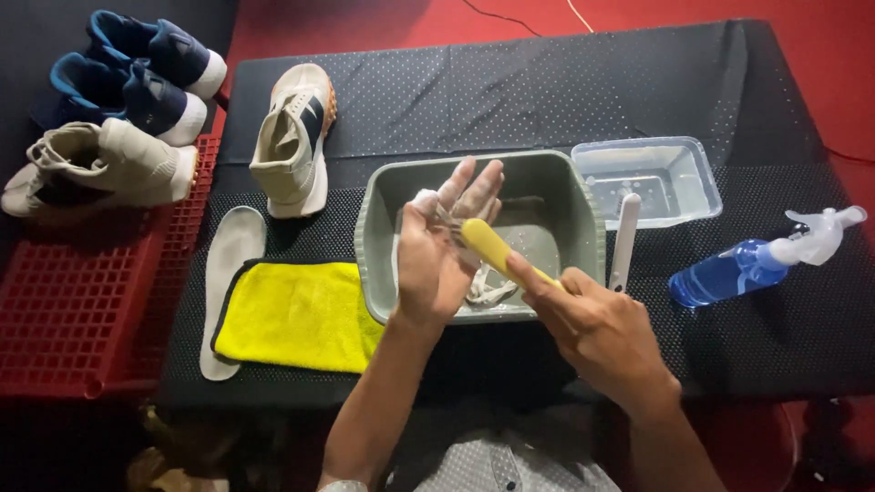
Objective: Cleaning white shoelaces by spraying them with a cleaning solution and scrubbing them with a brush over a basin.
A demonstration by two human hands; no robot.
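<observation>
Inside basin point(375, 239) rim, both hands' grip.

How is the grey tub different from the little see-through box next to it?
The grey tub is bigger and opaque; the clear box is smaller and see-through. Both hands work over the grey tub, the right hand holding a yellow brush against the left hand; a white brush leans on the clear box. Both are rectangular and open-topped.

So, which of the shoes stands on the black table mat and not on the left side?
The beige shoe with the orange heel, just above the white insole. The two blue shoes and the other beige one sit off the mat, at far left.
</observation>
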